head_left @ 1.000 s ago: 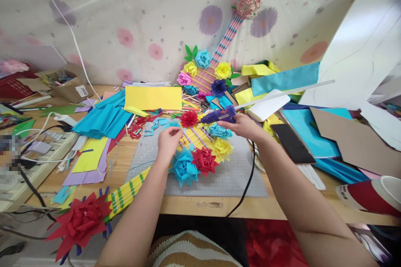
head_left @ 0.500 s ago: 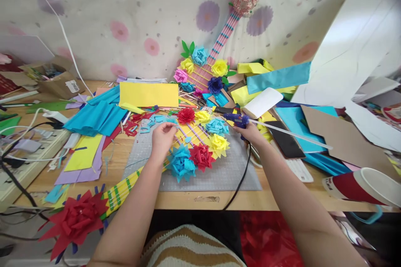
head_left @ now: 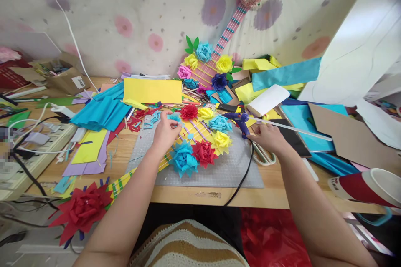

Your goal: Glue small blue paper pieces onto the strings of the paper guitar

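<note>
A yellow paper guitar (head_left: pixel 123 181), trimmed with paper flowers and strings, lies across the grey cutting mat (head_left: pixel 233 173). My left hand (head_left: pixel 166 133) is at its upper left edge, thumb and fingers pinched beside a light blue paper flower (head_left: pixel 174 117); what lies between the fingertips is too small to make out. Blue (head_left: pixel 184 157) and red (head_left: pixel 203 153) flowers sit on the near side of the body. A purple glue gun (head_left: pixel 239 122) with a long clear glue stick (head_left: pixel 294 129) rests right of the guitar. Beside its handle, my right hand (head_left: pixel 266 135) has its fingers stretched out, holding nothing.
White-handled scissors (head_left: pixel 265 156) lie below my right hand. A red and white cup (head_left: pixel 365 187) stands at the right edge. Paper sheets and cardboard (head_left: pixel 351 133) crowd the right side. A pink paper guitar (head_left: pixel 216 56) leans at the back. The gun's black cord (head_left: pixel 242 179) crosses the mat.
My right hand has let go of the glue gun and moved right, uncovering the scissors. My left hand stays pinched by the light blue flower. The whole view has shifted slightly.
</note>
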### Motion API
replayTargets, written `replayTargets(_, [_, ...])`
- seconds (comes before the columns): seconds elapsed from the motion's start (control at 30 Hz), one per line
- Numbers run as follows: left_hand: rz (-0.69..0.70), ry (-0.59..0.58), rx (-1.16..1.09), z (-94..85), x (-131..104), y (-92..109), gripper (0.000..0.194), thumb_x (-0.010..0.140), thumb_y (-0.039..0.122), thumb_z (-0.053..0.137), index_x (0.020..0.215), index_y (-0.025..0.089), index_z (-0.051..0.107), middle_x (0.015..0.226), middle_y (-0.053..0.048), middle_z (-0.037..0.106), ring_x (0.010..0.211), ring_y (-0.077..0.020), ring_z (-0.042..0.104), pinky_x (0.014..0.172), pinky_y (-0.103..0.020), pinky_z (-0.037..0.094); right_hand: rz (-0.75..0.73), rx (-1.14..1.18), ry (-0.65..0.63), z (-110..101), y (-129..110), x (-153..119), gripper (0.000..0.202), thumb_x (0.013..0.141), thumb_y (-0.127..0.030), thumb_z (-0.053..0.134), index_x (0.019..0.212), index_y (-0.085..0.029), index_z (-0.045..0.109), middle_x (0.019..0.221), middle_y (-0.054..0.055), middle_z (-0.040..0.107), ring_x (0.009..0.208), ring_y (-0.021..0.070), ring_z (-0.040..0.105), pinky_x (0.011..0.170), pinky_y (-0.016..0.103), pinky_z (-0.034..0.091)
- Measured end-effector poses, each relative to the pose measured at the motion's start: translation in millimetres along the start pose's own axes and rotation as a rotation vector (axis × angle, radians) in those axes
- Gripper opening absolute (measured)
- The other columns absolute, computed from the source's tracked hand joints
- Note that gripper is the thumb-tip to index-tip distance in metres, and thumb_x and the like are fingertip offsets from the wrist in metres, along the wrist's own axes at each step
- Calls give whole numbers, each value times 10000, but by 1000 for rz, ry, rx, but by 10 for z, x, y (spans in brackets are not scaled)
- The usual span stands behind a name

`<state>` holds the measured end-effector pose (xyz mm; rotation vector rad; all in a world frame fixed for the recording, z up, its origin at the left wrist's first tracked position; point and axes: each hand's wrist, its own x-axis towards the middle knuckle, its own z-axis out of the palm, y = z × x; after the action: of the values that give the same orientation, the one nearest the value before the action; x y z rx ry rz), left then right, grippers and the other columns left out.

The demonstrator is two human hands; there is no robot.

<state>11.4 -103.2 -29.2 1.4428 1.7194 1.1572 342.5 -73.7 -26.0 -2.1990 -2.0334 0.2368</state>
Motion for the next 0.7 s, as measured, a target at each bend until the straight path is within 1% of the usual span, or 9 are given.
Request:
replayTargets(0.07, [52,-23,122,-34,10,31,529,702,192,608,1175,199,372,804,-27,639,628,-128,597,524,-201,450,-50,9,-175,-134,-104,-104,238,690,-399,589,626,-207,462,718,61,605,698,208,554,586,304,373])
replayTargets(0.1, [74,-50,176,-46,19,52,554,707,184,605,1204,196,361,804,-31,645,647,-137,605,550,-210,453,-95,37,-232,-189,-198,-140,237,709,-406,562,624,-209,462,688,44,601,646,186,538,554,292,355])
replayTargets(0.13, [96,-87,224,-56,29,77,583,710,176,603,1234,196,350,801,-32,651,663,-145,612,571,-218,453,-168,77,-245,-232,-319,-163,229,725,-403,541,628,-209,467,665,30,597,623,171,526,543,282,342])
replayTargets(0.2, [135,-172,311,-65,48,136,637,712,155,600,1287,201,330,792,-33,663,676,-159,623,589,-228,444,-335,198,-202,-279,-626,-175,169,747,-369,514,694,-211,495,701,9,605,632,148,522,554,263,341])
replayTargets(0.33, [220,-273,462,-61,81,268,712,706,131,604,1353,170,309,790,-60,689,695,-190,641,616,-241,425,-615,326,-179,-253,-1304,-119,76,736,-259,535,774,-197,511,786,5,621,687,128,536,597,235,345])
replayTargets(0.4, [255,-303,537,-61,99,321,770,698,134,617,1384,156,269,799,-73,698,723,-204,650,638,-241,419,-660,311,-180,-222,-1561,-83,103,712,-203,547,803,-192,499,801,6,625,685,127,538,574,226,327])
replayTargets(0.47, [278,-324,627,-66,122,360,825,700,141,617,1413,143,204,817,-86,701,753,-218,655,660,-243,417,-680,271,-187,-199,-1729,-49,141,691,-178,551,817,-189,489,799,11,627,675,133,538,549,226,310])
replayTargets(0.57, [312,-352,753,-80,164,396,850,713,152,599,1430,122,144,851,-110,695,790,-231,656,678,-242,413,-686,205,-206,-169,-1859,6,179,679,-177,560,842,-181,487,810,29,634,684,148,544,540,232,306])
replayTargets(0.7, [367,-375,820,-81,232,405,844,713,170,592,1428,120,145,886,-125,689,823,-236,655,699,-240,413,-702,125,-232,-118,-1945,104,225,679,-214,590,884,-167,510,894,64,647,748,176,562,569,241,326])
